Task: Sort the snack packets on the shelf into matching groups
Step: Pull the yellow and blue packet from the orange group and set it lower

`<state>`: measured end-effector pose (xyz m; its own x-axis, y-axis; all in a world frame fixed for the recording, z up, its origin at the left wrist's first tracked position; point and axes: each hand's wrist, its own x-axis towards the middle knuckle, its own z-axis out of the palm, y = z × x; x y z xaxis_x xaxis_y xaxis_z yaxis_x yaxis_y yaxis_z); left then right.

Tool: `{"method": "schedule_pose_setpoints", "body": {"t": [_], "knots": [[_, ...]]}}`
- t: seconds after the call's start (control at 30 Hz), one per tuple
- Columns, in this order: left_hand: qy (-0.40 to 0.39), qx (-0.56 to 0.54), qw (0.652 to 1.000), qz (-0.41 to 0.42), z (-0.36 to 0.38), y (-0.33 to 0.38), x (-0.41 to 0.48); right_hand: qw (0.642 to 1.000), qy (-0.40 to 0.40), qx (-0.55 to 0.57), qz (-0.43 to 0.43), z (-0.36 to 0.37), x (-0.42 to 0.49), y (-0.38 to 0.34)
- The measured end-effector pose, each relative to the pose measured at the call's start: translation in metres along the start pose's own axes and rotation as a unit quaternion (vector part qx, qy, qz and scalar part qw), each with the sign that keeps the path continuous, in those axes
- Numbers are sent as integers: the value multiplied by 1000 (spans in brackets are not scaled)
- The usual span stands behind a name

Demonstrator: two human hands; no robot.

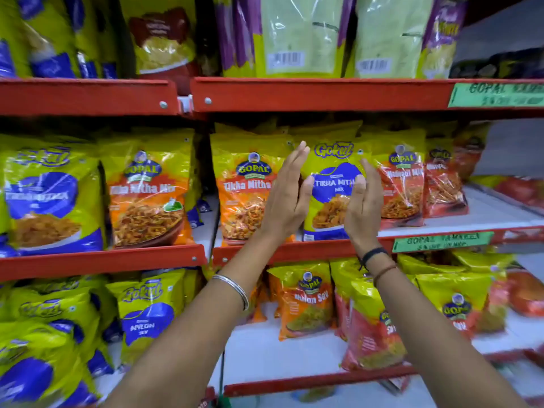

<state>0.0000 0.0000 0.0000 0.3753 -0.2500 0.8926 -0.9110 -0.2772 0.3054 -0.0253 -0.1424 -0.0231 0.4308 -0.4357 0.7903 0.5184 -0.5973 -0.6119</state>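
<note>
Head view shows a yellow-and-blue Gokul packet [334, 187] standing upright between orange packets [247, 187], left hand [287, 195] and right hand [363, 201] flanking it, fingers straight, unclenched.

Two hands are raised, the left hand [287, 192] and the right hand [363, 201]. The middle shelf [100, 259] shows two blue Gokul packets [334, 184] at the front, two orange Gopal Tikha Mitha packets [147, 195] and at least two red Gopal packets [401, 184]. Two green labels [441, 241] hang on shelf edges
</note>
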Motion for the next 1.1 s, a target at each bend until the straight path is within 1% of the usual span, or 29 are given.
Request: {"method": "schedule_pose_setpoints", "body": {"t": [0.07,0.13,0.27,0.33,0.4,0.5,0.63,0.77,0.83,0.97,1.03,1.1], "knots": [[2,-13,997,-75,20,-3,-3,999,-12,-15,47,-8,3,20],[-17,-15,987,-159,38,-6,-12,995,-48,-17,87,-12,-1,39],[-53,-21,950,-306,69,-18,-13,978,-122,-58,157,-14,4,74],[-74,-29,930,-359,78,-25,-13,966,-152,-52,200,-15,8,88],[-96,-22,917,-386,84,-34,-14,960,-161,-24,229,-16,12,99],[-110,-3,910,-399,86,-49,-21,951,-182,24,250,-20,17,114],[-96,-12,913,-397,84,-53,-21,954,-181,42,233,-27,19,124],[-42,-62,927,-367,77,-39,-33,962,-170,79,199,-36,9,118],[-5,-85,937,-338,72,-27,-43,965,-159,107,179,-40,1,109],[62,-96,956,-269,48,1,-58,962,-102,195,160,-45,-17,71],[80,-89,961,-249,33,11,-64,962,-80,209,153,-46,-26,53],[78,-84,961,-253,14,20,-78,962,-80,209,154,-45,-43,39]]}}
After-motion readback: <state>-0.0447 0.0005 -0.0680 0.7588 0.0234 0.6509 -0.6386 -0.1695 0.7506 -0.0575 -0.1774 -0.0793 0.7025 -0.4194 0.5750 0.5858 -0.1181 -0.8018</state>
